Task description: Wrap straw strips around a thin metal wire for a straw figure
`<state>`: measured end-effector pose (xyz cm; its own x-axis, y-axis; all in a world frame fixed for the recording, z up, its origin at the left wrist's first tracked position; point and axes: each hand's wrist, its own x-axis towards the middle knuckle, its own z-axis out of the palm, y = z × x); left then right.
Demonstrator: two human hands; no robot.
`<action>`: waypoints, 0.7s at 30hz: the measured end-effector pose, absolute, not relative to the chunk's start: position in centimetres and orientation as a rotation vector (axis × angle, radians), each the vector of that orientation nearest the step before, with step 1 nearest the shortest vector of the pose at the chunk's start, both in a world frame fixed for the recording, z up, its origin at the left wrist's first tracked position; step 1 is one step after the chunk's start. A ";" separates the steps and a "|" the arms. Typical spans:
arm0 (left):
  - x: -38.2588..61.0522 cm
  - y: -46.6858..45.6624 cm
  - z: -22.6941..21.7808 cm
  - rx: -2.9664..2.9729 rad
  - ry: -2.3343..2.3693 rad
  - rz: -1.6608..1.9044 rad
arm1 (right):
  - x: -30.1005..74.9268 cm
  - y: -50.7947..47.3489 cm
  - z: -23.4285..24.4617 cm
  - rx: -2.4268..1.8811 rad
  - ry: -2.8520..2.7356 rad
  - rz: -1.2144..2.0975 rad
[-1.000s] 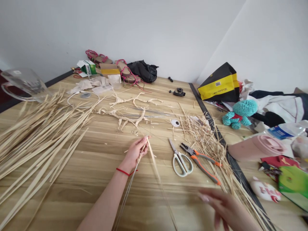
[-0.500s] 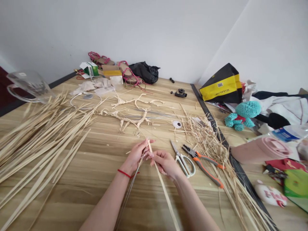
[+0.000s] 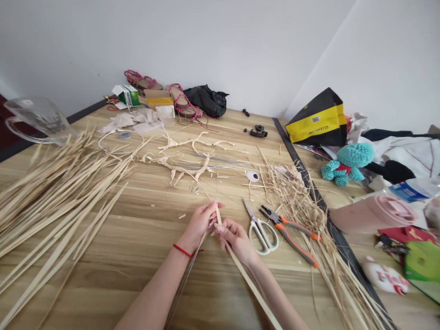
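Observation:
My left hand (image 3: pixel 202 222), with a red cord round its wrist, is closed on a bundle of thin wires (image 3: pixel 184 279) that trails back toward me. A long flat straw strip (image 3: pixel 245 273) rises to the fingertips of that hand. Lower down, my right hand (image 3: pixel 237 238) pinches the same strip between thumb and fingers. Where strip and wires meet, the fingers partly cover them. White-handled scissors (image 3: pixel 263 234) and orange-handled pliers (image 3: pixel 290 233) lie to the right of my right hand. Beyond my hands rest branch-shaped pieces wrapped in straw (image 3: pixel 185 170).
Long straw strips (image 3: pixel 68 192) spread over the left, with a clear jug (image 3: pixel 37 119) behind. Straw scraps (image 3: pixel 292 188) are heaped on the right beside a black edge strip. Past it stand a teal figure (image 3: pixel 354 160), a pink roll (image 3: pixel 373 214) and a black-yellow bag (image 3: pixel 318 121).
Both hands have shifted slightly to the right. The strip's near end has swung rightward, while both hands keep their hold.

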<state>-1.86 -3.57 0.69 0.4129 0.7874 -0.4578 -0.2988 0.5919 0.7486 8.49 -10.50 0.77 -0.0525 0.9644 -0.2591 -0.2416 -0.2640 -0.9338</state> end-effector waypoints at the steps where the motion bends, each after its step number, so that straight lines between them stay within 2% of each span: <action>1: -1.9 -3.5 0.6 0.623 0.888 0.737 | 8.5 -10.6 0.5 -1.216 -0.922 1.488; 5: -2.3 -3.4 0.2 0.584 0.775 0.697 | 8.6 -11.0 -0.2 -1.308 -1.015 1.389; 12: -2.9 -3.3 -0.2 0.607 0.672 0.558 | 10.1 -10.2 0.9 -1.198 -0.977 1.678; 17: -2.8 -3.1 -0.3 0.561 0.654 0.517 | 10.2 -9.3 0.7 -1.165 -0.845 1.695; 21: -2.0 -3.5 -0.3 0.537 0.791 0.623 | 9.9 -9.2 0.2 -1.178 -0.811 1.709</action>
